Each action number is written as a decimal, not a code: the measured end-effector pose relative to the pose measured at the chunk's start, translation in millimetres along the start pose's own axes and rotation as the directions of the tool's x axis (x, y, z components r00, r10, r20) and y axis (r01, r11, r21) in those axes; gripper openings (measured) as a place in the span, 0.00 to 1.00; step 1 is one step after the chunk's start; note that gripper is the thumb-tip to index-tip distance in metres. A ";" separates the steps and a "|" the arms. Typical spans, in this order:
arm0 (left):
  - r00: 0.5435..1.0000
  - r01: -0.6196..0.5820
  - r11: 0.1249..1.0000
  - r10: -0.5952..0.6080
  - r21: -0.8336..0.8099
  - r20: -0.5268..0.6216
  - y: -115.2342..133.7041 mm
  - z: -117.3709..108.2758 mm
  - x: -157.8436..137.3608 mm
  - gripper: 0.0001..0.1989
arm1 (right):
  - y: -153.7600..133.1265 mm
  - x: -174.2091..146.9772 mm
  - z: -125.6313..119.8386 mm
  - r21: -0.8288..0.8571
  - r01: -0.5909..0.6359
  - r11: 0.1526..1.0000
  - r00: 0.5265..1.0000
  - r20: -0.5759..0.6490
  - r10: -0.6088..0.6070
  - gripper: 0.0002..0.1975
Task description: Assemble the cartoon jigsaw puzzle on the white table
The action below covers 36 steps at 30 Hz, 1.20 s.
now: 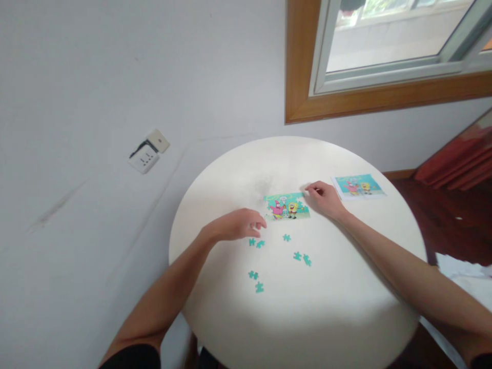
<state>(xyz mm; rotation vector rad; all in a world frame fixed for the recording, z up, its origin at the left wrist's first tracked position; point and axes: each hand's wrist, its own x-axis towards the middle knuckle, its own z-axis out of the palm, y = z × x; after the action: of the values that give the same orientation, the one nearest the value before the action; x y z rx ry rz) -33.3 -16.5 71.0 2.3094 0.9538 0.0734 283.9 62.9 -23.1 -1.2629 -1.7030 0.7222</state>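
A partly assembled jigsaw puzzle (282,209) with cartoon figures lies on the white round table (338,307); its upper and left edges look uneven. My left hand (246,224) is at the puzzle's lower left, thumb and fingers apart, with nothing visible between them. Just below its fingertips lie two loose teal puzzle pieces (260,244). Several more pieces are spread nearer to me, among them a single piece (287,238) and a pair (297,255). My right hand (325,199) rests at the puzzle's upper right corner, fingers loosely bent and apart, holding nothing I can see.
A reference picture (357,185) with the same cartoon scene lies right of my right hand. The table stands against a white wall with a socket (144,158). A wood-framed window (303,66) is above, and a red curtain (457,154) hangs at the right.
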 end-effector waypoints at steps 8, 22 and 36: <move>0.993 0.099 0.991 -0.092 -0.087 0.074 36.4 41.3 -62.9 0.16 | -1.2 -1.1 -2.0 -0.019 0.000 1.000 1.000 0.006 0.000 0.12; 0.994 0.080 0.971 -0.096 -0.226 -0.060 36.5 68.4 -85.0 0.07 | -5.4 -1.8 -2.8 -0.027 0.004 1.000 1.000 0.012 -0.004 0.12; 0.995 -0.019 0.998 0.014 -0.052 -0.102 31.3 79.7 -82.3 0.03 | 2.2 -1.3 -4.0 -0.028 0.003 1.000 0.999 0.042 -0.001 0.11</move>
<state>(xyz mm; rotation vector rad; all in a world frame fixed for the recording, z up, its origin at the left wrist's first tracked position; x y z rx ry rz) -52.5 -129.5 40.0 2.2827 0.9711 0.2222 288.5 62.3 -23.5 -1.2734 -1.7536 0.7300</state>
